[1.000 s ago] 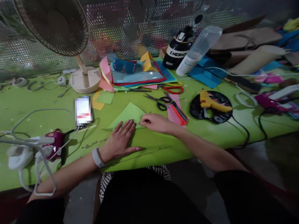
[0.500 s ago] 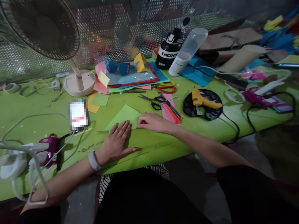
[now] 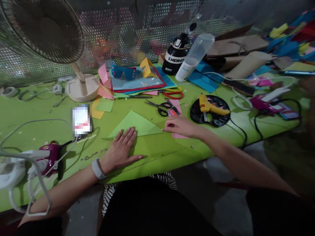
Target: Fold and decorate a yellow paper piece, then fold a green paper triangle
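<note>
A light green sheet of paper (image 3: 136, 123), folded into a wide triangle, lies on the green table with its long edge toward me. My left hand (image 3: 123, 147) rests flat across its lower left part, fingers stretched and thumb out to the side. At the paper's right corner is my right hand (image 3: 180, 126), its fingers curled and the fingertips pinched on the tip. Black-handled scissors (image 3: 162, 108) lie just beyond the right hand. A pink paper strip (image 3: 177, 135) and a red-handled cutter (image 3: 174, 111) are partly hidden beneath that hand.
A yellow glue gun (image 3: 209, 106) sits on a black tray (image 3: 194, 113) to the right. Farther back are a fan (image 3: 85, 87), stacked coloured sheets (image 3: 137, 86), red-and-yellow scissors (image 3: 173, 94) and two bottles (image 3: 173, 59). A phone (image 3: 81, 120) and corded purple power strip (image 3: 50, 157) lie left.
My right hand has slid rightward along the paper's near edge to its right corner, uncovering that side of the triangle. My left hand stays flat in place.
</note>
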`<state>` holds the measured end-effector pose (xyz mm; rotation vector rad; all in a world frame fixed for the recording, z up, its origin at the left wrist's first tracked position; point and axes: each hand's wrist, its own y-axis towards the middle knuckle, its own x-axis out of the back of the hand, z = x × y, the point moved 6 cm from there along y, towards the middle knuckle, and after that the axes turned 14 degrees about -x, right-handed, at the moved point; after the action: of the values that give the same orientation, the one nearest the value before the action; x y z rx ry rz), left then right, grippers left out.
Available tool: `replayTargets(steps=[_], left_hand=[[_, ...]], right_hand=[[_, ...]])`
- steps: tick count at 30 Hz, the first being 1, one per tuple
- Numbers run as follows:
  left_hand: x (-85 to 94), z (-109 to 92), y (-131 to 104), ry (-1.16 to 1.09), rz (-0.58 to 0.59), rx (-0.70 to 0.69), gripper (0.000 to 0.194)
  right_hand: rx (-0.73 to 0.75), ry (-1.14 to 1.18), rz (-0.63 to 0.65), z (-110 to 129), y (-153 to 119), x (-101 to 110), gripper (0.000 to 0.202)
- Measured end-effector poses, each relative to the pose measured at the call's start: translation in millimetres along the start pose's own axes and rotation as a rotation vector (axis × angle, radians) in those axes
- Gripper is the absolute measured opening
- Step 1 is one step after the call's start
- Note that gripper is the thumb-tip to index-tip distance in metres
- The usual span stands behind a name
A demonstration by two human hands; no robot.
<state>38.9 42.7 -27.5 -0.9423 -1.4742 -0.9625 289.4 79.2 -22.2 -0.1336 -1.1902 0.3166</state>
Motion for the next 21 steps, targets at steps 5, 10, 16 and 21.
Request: replayTargets(steps=[5, 10, 16, 21], left_hand=[[-1.1, 0, -1, 0.017, -0.01, -0.009, 0.095], [-2.0, 1, -1, 0.016, -0.026, -0.013, 0.096], [-1.6, 1, -1, 0.016, -0.036, -0.034, 0.093], [2.8, 0, 0, 0.003, -0.029, -0.044, 0.093]], right_hand=[[-0.075, -0.017, -0.112, -5, -12, 26, 0.043], [-0.006, -0.068, -0.465, 67, -24, 7, 0.052], [0.214, -0.202, -0.218, 125, -18, -77, 0.094], [0.187, -0.211, -0.218, 113, -22, -78, 0.093]])
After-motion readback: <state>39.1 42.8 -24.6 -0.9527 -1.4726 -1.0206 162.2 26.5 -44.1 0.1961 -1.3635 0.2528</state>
